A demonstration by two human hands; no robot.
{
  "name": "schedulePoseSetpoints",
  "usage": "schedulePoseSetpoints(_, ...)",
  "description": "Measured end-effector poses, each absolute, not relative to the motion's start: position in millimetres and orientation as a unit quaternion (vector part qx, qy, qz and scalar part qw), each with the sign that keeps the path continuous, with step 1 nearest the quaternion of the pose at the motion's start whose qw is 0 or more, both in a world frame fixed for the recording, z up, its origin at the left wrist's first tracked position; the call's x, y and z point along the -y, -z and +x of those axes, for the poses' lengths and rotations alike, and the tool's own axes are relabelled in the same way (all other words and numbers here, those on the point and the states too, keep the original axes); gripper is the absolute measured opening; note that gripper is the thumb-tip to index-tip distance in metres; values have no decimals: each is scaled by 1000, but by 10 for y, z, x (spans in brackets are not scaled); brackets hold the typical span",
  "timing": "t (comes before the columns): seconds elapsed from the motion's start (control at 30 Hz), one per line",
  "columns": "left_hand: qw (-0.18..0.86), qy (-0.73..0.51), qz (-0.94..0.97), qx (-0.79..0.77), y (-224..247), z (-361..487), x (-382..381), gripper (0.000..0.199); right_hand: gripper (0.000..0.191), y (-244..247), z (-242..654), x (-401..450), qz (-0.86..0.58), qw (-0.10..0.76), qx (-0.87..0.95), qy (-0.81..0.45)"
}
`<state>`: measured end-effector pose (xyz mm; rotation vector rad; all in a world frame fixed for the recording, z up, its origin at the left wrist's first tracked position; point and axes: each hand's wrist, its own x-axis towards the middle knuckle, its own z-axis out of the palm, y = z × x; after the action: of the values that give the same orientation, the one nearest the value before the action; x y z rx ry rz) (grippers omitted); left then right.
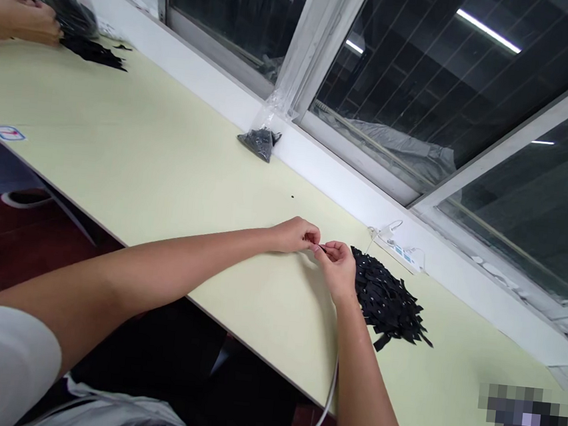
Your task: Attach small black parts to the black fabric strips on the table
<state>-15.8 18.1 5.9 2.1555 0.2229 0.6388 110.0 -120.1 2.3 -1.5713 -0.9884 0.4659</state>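
Observation:
My left hand (296,234) and my right hand (336,266) meet over the pale yellow table (144,152), fingertips pinched together on a small black piece (321,248) held between them. Just right of my right hand lies a heap of black strips (388,303) on the table. The piece is too small to make out in detail.
A clear plastic bag of small dark parts (261,140) leans against the window ledge. A white power strip (400,253) with a cable lies by the ledge behind the heap. At far left another person's hands (16,16) work on a second black pile (86,46).

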Motion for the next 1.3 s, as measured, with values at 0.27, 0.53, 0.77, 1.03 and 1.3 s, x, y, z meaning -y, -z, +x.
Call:
schedulePoseSetpoints(0.27, 360, -253, 896, -64, -31, -144, -169, 9, 51, -24, 1082, 1189, -675, 578, 407, -210)
schedulePoseSetpoints(0.53, 351, -240, 903, -62, -18, -131, -160, 6, 48, 32, 1145, 1163, -674, 574, 410, -218)
schedulePoseSetpoints(0.77, 348, -260, 899, -55, -23, -129, -163, 6, 50, 9, 1128, 1147, -650, 617, 365, -253)
schedulePoseSetpoints(1.03, 466, -287, 835, -54, -35, -101, -105, 11, 41, -31, 1141, 1177, -634, 615, 398, -249)
schedulePoseSetpoints(1.3, 493, -284, 820, -62, 22, -54, -126, 16, 39, -244, 1574, 1361, -721, 590, 335, -136)
